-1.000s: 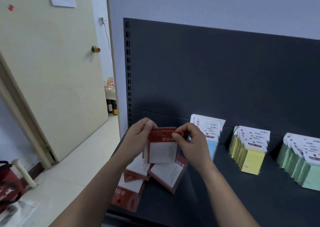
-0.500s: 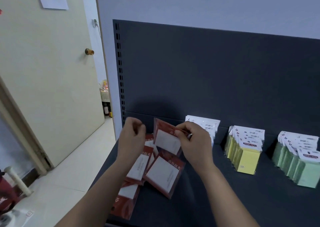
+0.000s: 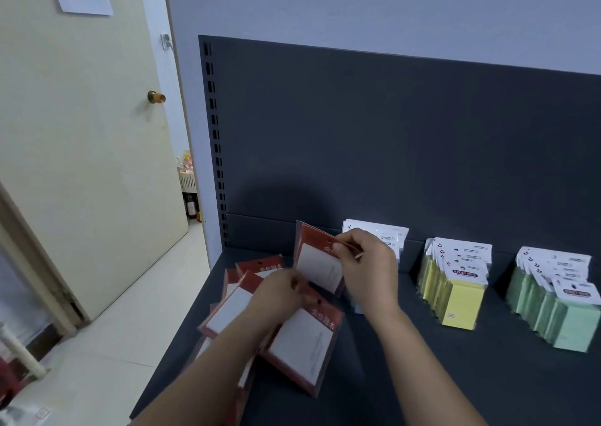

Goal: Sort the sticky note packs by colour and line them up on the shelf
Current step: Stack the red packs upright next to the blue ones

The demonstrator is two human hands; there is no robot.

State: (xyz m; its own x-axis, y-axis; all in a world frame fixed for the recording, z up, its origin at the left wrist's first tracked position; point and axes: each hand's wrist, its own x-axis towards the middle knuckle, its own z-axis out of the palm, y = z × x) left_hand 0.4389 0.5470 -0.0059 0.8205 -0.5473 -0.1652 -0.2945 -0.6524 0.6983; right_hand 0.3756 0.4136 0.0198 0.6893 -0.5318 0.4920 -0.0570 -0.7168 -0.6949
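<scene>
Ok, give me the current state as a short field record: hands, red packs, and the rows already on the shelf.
right hand: pinching the top of one red pack, held upright
left hand: down on the loose red packs, grip unclear
loose red packs: lying overlapped, unsorted, at shelf left
yellow row: lined up, standing
green row: lined up, standing
blue row: mostly hidden behind right hand

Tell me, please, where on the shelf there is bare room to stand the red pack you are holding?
Bare shelf runs along the front, from the loose red packs to the yellow row. A narrow strip separates the yellow row from the green row. The left end is crowded: both hands work there, the right hand pinching the red pack, the left hand on the pile.
</scene>
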